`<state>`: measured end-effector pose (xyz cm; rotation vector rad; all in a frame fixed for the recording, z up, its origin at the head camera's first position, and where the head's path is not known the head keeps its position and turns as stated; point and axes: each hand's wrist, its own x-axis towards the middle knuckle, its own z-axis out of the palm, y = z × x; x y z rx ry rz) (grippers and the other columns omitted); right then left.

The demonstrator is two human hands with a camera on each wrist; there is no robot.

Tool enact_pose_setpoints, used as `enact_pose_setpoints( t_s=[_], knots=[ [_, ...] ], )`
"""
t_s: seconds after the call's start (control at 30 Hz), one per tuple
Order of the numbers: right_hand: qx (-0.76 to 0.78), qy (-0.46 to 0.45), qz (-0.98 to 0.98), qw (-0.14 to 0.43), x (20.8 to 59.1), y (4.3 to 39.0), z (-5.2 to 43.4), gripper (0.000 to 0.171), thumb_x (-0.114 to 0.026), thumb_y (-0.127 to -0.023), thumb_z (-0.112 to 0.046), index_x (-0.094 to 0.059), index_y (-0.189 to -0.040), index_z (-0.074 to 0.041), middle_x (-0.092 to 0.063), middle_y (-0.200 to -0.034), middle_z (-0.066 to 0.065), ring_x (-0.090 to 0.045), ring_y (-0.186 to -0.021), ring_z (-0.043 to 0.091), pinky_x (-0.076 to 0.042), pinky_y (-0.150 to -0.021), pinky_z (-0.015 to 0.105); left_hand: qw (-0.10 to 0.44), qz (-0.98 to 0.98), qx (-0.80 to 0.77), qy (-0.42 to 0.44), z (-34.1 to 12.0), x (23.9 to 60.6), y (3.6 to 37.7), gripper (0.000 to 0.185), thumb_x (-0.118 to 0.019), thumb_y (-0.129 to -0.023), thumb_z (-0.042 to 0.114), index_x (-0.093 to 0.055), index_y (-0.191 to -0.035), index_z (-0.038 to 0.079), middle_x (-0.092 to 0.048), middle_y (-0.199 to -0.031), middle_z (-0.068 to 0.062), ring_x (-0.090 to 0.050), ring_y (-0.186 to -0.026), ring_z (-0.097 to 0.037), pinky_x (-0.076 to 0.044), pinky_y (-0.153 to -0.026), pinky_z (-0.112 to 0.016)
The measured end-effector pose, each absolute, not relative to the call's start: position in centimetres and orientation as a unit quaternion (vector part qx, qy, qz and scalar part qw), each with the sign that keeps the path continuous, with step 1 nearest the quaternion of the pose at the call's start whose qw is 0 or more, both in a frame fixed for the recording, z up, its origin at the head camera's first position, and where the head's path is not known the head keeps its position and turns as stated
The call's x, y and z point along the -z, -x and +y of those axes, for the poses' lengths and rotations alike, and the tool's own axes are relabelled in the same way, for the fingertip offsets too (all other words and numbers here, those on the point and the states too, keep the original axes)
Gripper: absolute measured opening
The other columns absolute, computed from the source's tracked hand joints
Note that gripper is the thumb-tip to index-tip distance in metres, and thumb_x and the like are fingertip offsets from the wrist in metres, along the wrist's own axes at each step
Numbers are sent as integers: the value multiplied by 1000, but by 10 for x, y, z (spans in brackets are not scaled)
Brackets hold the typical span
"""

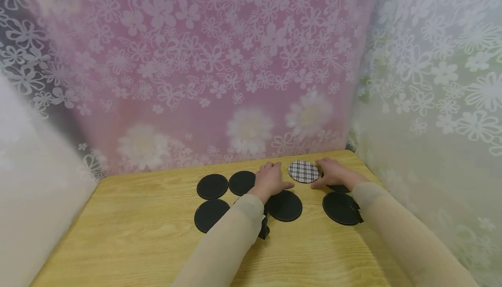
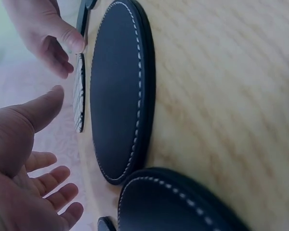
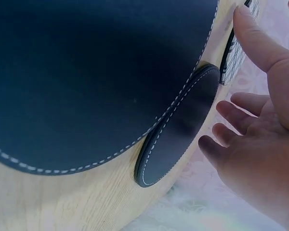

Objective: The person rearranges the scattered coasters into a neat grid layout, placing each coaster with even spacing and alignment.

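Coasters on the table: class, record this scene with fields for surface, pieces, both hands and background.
Surface: wood-grain table
Patterned piece: one plaid coaster, lying flat
Dark pieces: several round black coasters, pale stitching along edges
Left hand: holds nothing, left of the plaid coaster
Right hand: at the plaid coaster's right edge; contact unclear
Background: pink floral sheet

Flowered curtain (image 1: 204, 60), perhaps plastic, behind table (image 1: 117, 234)

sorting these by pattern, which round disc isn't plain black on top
The checked disc near the back edge of the table: its face is white crossed by dark lines, while the other discs in view show plain black faces.
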<state>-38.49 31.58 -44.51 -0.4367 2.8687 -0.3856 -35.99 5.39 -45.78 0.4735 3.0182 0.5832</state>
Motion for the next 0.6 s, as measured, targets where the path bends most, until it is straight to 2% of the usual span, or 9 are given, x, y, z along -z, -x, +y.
enact_pose_setpoints(
  t_s=[0.23,0.6],
  knots=[
    [102,143,979,101,445,393,313,93,-89,-93,-51,-54,-151,13,-50,-151,39,-45,-141,59,-39,-115,70,27,969,-188,-157,59,458,364,86,-80,-98,60,-53,-164,12,-54,-160,-13,-51,-145,-36,-44,-119,-54],
    [92,123,982,114,445,396,309,91,-91,-92,-50,-57,-149,12,-51,-149,38,-45,-140,59,-40,-115,68,34,971,-183,-152,62,461,365,83,-81,-98,59,-57,-161,10,-57,-156,-15,-53,-141,-37,-45,-117,-54]
  ],
)
